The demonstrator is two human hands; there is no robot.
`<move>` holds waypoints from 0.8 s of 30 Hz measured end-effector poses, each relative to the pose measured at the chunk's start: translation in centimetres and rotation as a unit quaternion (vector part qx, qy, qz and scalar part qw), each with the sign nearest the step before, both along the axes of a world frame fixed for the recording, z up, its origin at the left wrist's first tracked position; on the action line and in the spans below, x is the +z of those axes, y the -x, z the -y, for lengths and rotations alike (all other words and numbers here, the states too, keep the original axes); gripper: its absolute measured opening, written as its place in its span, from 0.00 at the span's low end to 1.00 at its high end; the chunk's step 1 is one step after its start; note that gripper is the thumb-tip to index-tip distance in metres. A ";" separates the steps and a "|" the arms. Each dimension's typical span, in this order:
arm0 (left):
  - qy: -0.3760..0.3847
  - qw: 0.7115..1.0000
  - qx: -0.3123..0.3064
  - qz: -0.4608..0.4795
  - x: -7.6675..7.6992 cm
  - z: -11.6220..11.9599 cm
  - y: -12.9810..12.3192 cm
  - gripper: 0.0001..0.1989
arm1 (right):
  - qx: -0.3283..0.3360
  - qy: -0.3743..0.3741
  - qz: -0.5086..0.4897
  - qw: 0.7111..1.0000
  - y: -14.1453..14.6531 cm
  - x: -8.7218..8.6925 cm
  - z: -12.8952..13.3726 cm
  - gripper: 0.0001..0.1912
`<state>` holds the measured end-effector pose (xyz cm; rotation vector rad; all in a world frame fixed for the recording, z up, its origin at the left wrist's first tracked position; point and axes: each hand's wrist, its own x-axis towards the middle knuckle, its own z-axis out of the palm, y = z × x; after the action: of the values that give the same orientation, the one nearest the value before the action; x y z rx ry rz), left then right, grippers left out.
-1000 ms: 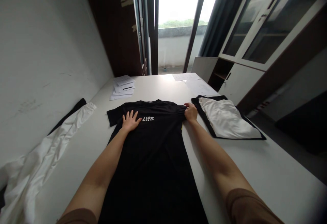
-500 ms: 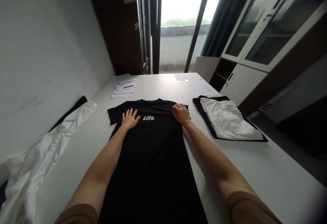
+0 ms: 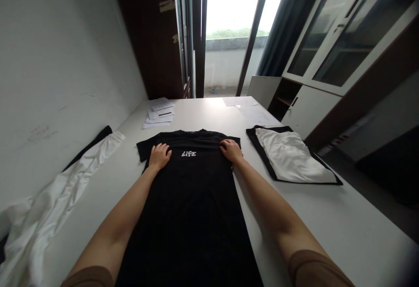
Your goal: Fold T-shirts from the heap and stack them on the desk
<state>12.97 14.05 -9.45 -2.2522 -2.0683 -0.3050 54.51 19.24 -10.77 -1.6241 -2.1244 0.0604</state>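
Observation:
A black T-shirt point(image 3: 193, 199) lies spread out on the white table, its collar at the far end and its hem running out of view below me. White lettering on its chest reads upside down from my side. On the left of the chest, near the sleeve, my left hand point(image 3: 159, 156) rests palm down, open, fingers side by side. My right hand point(image 3: 231, 150) lies on the opposite side by the right sleeve, with its fingers bent a little over the cloth. Neither hand lifts any fabric that I can see.
To the right is a folded white garment point(image 3: 294, 156) on top of a black one point(image 3: 270, 167). White and black clothes point(image 3: 62, 199) are heaped along the left wall. Loose papers point(image 3: 159, 113) and flat sheets point(image 3: 255, 113) lie at the table's point(image 3: 206, 114) far end.
My left hand has slid slightly left and toward me, its fingers now closer together. The right hand has loosened from a more closed shape and lies flatter. The shirt has barely shifted.

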 end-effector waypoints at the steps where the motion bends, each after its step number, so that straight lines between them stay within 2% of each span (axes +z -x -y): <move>1: -0.009 1.000 -0.018 0.002 0.1 0.7 -0.5 0.27 | 0.000 0.002 0.001 1.000 0.1 0.0 0.0 0.14; 4: 0.013 0.997 -0.077 0.009 0.6 3.3 -3.0 0.27 | -0.003 0.009 0.005 1.000 0.2 0.0 -0.1 0.15; 8: 0.065 0.978 -0.195 0.019 1.4 8.6 -8.4 0.30 | -0.009 0.017 0.007 1.000 0.2 0.0 -0.2 0.15; 12: 0.094 0.932 -0.348 0.033 2.2 14.6 -13.9 0.34 | -0.011 0.015 0.007 1.000 0.3 0.1 0.0 0.16; 15: 0.106 0.895 -0.431 0.049 2.7 17.6 -16.3 0.36 | -0.021 0.018 0.014 1.000 0.3 0.2 0.0 0.17; 19: 0.126 0.874 -0.466 0.059 3.2 19.0 -17.2 0.37 | -0.067 0.035 0.031 0.997 0.2 0.2 -0.4 0.21; 24: 0.132 0.866 -0.472 0.100 3.7 17.7 -16.2 0.37 | -0.090 0.054 0.051 0.993 -0.1 -0.1 -0.7 0.24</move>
<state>29.18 -3.69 -5.76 -3.3729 -0.9041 -0.3076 54.60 19.92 -10.85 -1.9141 -2.0704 0.0369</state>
